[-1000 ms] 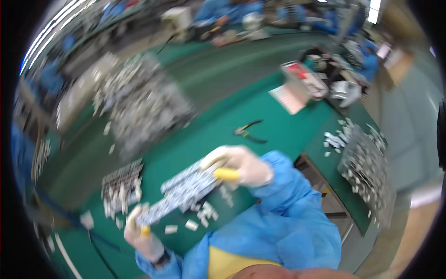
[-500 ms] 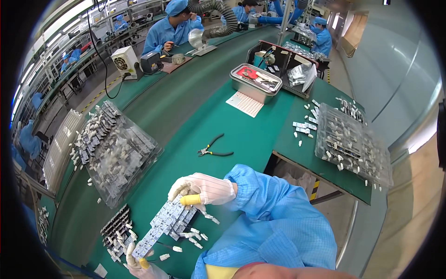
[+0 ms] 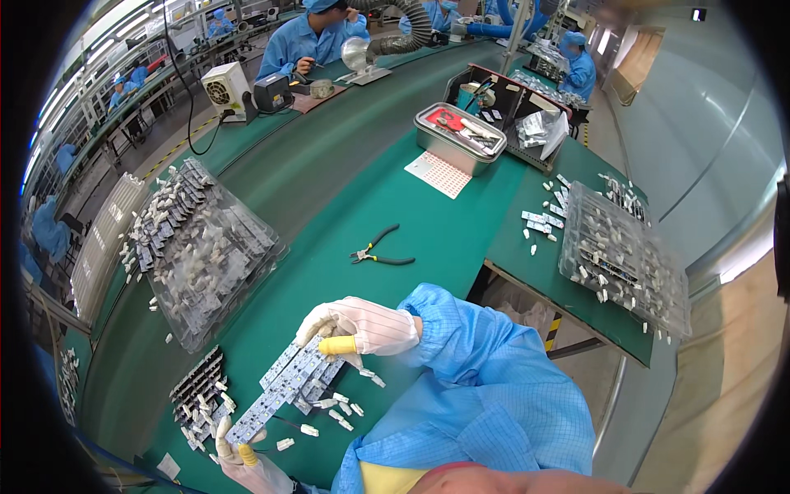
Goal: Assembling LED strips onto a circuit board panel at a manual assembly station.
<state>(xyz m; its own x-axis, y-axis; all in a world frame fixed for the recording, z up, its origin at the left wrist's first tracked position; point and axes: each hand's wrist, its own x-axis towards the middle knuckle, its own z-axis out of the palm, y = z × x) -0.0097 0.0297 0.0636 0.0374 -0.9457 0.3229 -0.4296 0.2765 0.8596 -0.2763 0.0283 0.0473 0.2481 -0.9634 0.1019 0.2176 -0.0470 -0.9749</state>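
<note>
Black-handled pliers point(image 3: 380, 251) on green bench point(image 3: 329, 181) — metal tin point(image 3: 458, 137), clear component trays point(image 3: 621, 255) beyond.

Green workbenches point(image 3: 329, 189), pale wall point(image 3: 699, 123), factory hall

View swung up and steadied, both gloved hands and circuit board strip point(image 3: 284, 387) now lower in frame, blur gone

The gloved left hand point(image 3: 245, 458) is cut off by the lower edge of the picture, so only its fingertips and a yellow finger cot are seen. The far end of the long strip of white circuit boards point(image 3: 284, 389) is covered by the white-gloved right hand point(image 3: 360, 326). The small white parts point(image 3: 339, 407) scattered beside the strip are too small to be identified. The contents of the clear plastic trays point(image 3: 206, 247) are blurred by reflections.
</note>
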